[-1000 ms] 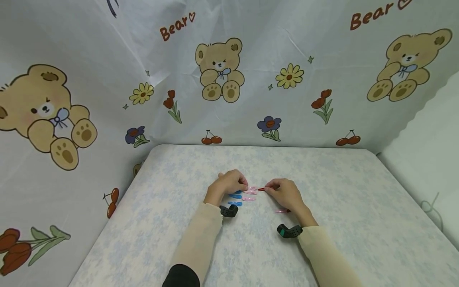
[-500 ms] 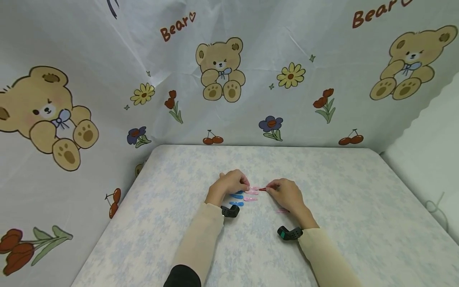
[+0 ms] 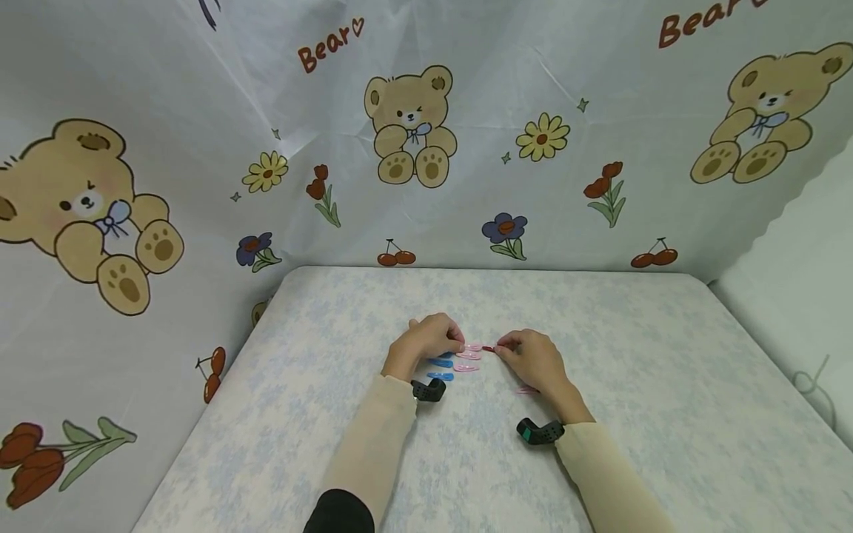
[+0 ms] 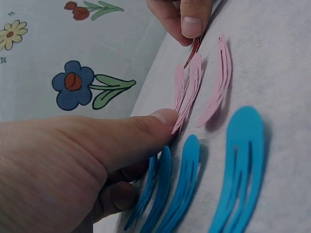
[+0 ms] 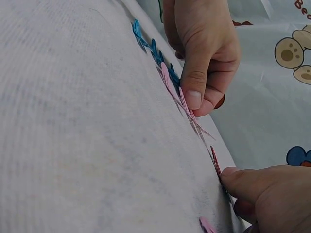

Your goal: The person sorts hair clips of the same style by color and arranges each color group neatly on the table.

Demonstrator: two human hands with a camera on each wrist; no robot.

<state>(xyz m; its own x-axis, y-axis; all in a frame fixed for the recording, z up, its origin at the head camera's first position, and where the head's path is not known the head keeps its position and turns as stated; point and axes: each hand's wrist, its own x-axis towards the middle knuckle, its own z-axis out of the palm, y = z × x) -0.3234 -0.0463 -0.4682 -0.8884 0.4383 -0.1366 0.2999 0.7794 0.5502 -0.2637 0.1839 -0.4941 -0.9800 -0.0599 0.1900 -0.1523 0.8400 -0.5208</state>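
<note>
My left hand pinches the tip of a pink snap hair clip between thumb and finger. A second pink clip lies close beside that one, and a third pink clip is a little apart, nearer me. Under and beside the left hand, several blue snap hair clips lie in a row. A dark red hair clip is pinched by my right hand, its free end pointing at the pink clips. Another pink clip lies near the right wrist, partly hidden by it.
The table has a pale blue-and-white patterned cover. Behind it and on the left hangs a bear-print curtain. A white surface with a thin cord borders the right side.
The head view has shifted very slightly. Both hands stay almost in place, still gripping the same pink and red clips.
</note>
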